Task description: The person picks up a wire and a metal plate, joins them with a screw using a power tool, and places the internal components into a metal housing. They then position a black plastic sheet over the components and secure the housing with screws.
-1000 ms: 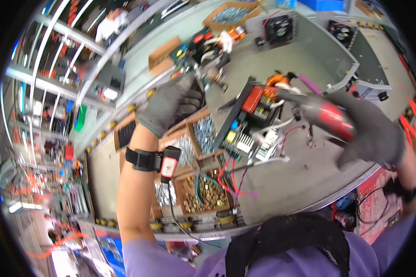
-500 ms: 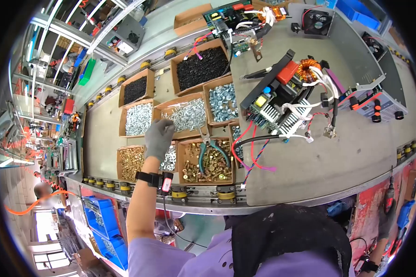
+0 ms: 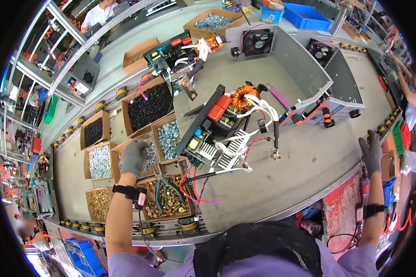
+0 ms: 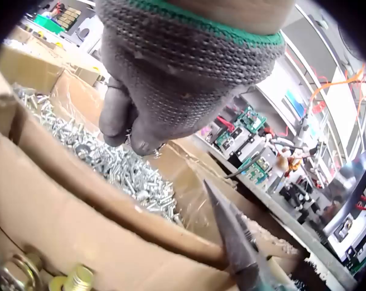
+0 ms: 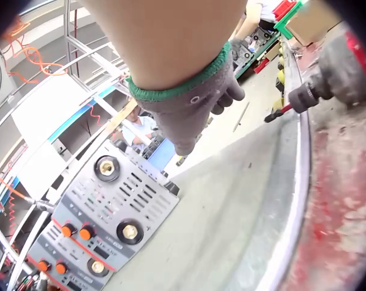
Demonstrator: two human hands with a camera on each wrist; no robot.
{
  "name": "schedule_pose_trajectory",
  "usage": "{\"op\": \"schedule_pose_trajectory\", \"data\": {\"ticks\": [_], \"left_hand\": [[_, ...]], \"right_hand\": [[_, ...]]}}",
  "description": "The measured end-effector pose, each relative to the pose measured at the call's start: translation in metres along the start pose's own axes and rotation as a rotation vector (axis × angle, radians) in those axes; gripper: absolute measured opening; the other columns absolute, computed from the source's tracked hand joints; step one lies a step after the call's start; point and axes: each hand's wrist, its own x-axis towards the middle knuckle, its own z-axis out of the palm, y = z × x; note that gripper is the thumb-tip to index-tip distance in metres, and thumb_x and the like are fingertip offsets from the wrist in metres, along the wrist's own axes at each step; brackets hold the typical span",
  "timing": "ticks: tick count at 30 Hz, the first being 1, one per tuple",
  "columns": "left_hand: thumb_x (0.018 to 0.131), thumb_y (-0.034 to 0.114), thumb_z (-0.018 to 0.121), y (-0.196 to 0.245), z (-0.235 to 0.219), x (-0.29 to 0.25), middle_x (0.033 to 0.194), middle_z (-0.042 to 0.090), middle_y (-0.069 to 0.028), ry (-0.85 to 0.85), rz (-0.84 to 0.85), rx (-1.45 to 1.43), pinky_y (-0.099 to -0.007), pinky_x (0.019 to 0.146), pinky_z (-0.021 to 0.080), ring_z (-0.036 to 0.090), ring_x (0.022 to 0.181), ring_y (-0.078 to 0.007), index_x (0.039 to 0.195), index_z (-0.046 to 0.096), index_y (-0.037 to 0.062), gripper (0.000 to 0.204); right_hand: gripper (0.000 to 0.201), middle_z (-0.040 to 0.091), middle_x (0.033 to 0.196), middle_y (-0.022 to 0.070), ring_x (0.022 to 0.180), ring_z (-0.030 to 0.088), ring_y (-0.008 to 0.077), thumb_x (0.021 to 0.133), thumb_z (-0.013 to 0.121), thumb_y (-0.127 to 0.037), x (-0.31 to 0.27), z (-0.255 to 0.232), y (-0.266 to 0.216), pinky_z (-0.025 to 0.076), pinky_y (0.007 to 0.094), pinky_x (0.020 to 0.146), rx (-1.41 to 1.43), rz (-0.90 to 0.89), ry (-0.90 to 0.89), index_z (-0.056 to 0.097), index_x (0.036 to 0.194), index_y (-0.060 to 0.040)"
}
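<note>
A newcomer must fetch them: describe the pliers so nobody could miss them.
On the workbench, left of the central circuit assembly, find the larger box of brass-coloured fasteners. The pliers lie over it; their teal handles set them apart from the fasteners.

bright | fisheye bend, dark corners | wrist views: washed-out highlights

Grey tabletop (image 3: 305, 184) is leaving room beside the grey-gloved right hand (image 3: 372, 153); a silver-finned green circuit board (image 3: 219, 141) is blocking farther left.
</note>
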Motion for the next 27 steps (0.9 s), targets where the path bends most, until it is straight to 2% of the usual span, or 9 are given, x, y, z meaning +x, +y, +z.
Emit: {"op": "schedule_pose_trajectory", "data": {"ticks": [5, 6, 8, 13, 15, 17, 20, 25, 27], "left_hand": [[0.080, 0.003, 0.065, -0.010, -0.022, -0.021, 0.090, 0.066, -0.0166, 0.205, -0.050, -0.320, -0.0370, 0.076, 0.050, 0.065, 0.084, -0.0317, 0.099, 0.071, 0.0044, 0.020], [0.079, 0.000, 0.065, -0.011, -0.025, -0.025, 0.090, 0.066, -0.0159, 0.244, -0.045, -0.352, -0.0348, 0.077, 0.050, 0.064, 0.080, -0.0287, 0.101, 0.069, 0.0009, 0.022], [0.080, -0.001, 0.064, 0.016, -0.048, -0.042, 0.090, 0.065, -0.0152, 0.267, -0.021, -0.429, -0.0343, 0.077, 0.050, 0.064, 0.079, -0.0286, 0.101, 0.069, 0.0007, 0.022], [0.079, 0.001, 0.066, 0.110, -0.100, -0.113, 0.092, 0.066, -0.0107, 0.523, 0.274, -0.258, -0.0315, 0.061, 0.050, 0.062, 0.071, -0.0252, 0.099, 0.070, 0.0060, 0.020], [0.080, 0.001, 0.066, 0.143, -0.104, -0.156, 0.088, 0.066, -0.0083, 0.399, 0.387, 0.022, -0.0310, 0.066, 0.053, 0.065, 0.075, -0.0191, 0.101, 0.069, 0.0119, 0.023], [0.080, 0.009, 0.066, 0.191, -0.092, -0.162, 0.093, 0.066, -0.0046, -0.046, 0.648, -0.291, -0.0318, 0.065, 0.053, 0.065, 0.077, -0.0195, 0.103, 0.068, 0.0180, 0.024], [0.081, 0.017, 0.064, 0.196, -0.037, -0.145, 0.099, 0.065, -0.0021, -0.023, 0.883, -0.091, -0.0313, 0.064, 0.052, 0.065, 0.082, -0.0183, 0.104, 0.067, 0.0185, 0.024], [0.080, 0.022, 0.063, 0.180, -0.019, -0.132, 0.105, 0.064, -0.0007, -0.023, 0.846, 0.038, -0.0345, 0.067, 0.052, 0.063, 0.090, -0.0183, 0.112, 0.065, 0.0199, 0.033], [0.082, 0.020, 0.056, 0.171, -0.028, -0.136, 0.112, 0.060, -0.0031, -0.130, 0.796, 0.000, -0.0334, 0.074, 0.051, 0.061, 0.100, -0.0196, 0.118, 0.063, 0.0169, 0.037]], "right_hand": [[0.060, 0.056, 0.124, 0.0281, 0.115, 0.054, 0.0415, 0.091, 0.059, -0.040, 0.063, 0.070, 0.021, 0.044, 0.0433, 0.093, 0.328, 0.216, -0.210, 0.045, 0.136, -0.0031], [0.064, 0.057, 0.123, 0.0292, 0.114, 0.055, 0.0430, 0.092, 0.054, -0.047, 0.082, 0.131, 0.078, 0.043, 0.0455, 0.094, 0.127, -0.039, -0.229, 0.044, 0.137, -0.0040], [0.067, 0.057, 0.124, 0.0294, 0.115, 0.054, 0.0446, 0.093, 0.046, -0.056, 0.053, 0.089, -0.003, 0.042, 0.0470, 0.096, 0.038, 0.106, -0.115, 0.044, 0.138, -0.0064], [0.067, 0.057, 0.124, 0.0283, 0.115, 0.054, 0.0442, 0.093, 0.043, -0.058, 0.042, 0.077, -0.027, 0.042, 0.0478, 0.096, 0.035, 0.161, -0.117, 0.044, 0.137, -0.0078], [0.066, 0.057, 0.125, 0.0268, 0.113, 0.055, 0.0439, 0.093, 0.042, -0.058, 0.040, 0.078, -0.036, 0.043, 0.0485, 0.095, 0.013, 0.181, -0.127, 0.044, 0.137, -0.0082], [0.068, 0.057, 0.125, 0.0262, 0.112, 0.056, 0.0439, 0.093, 0.041, -0.059, 0.031, 0.076, -0.049, 0.044, 0.0491, 0.094, -0.025, 0.164, -0.118, 0.044, 0.136, -0.0071], [0.067, 0.059, 0.121, 0.0268, 0.111, 0.056, 0.0440, 0.093, 0.042, -0.058, 0.019, 0.068, -0.074, 0.044, 0.0491, 0.094, -0.029, 0.160, -0.131, 0.045, 0.134, -0.0048], [0.058, 0.063, 0.112, 0.0248, 0.106, 0.061, 0.0389, 0.094, 0.050, -0.049, 0.016, 0.062, -0.085, 0.045, 0.0453, 0.093, 0.036, 0.092, -0.221, 0.052, 0.126, -0.0004], [0.049, 0.065, 0.109, 0.0200, 0.102, 0.063, 0.0303, 0.094, 0.055, -0.038, 0.050, 0.089, -0.033, 0.047, 0.0382, 0.091, 0.472, -0.178, -0.046, 0.055, 0.123, 0.0010]]}}
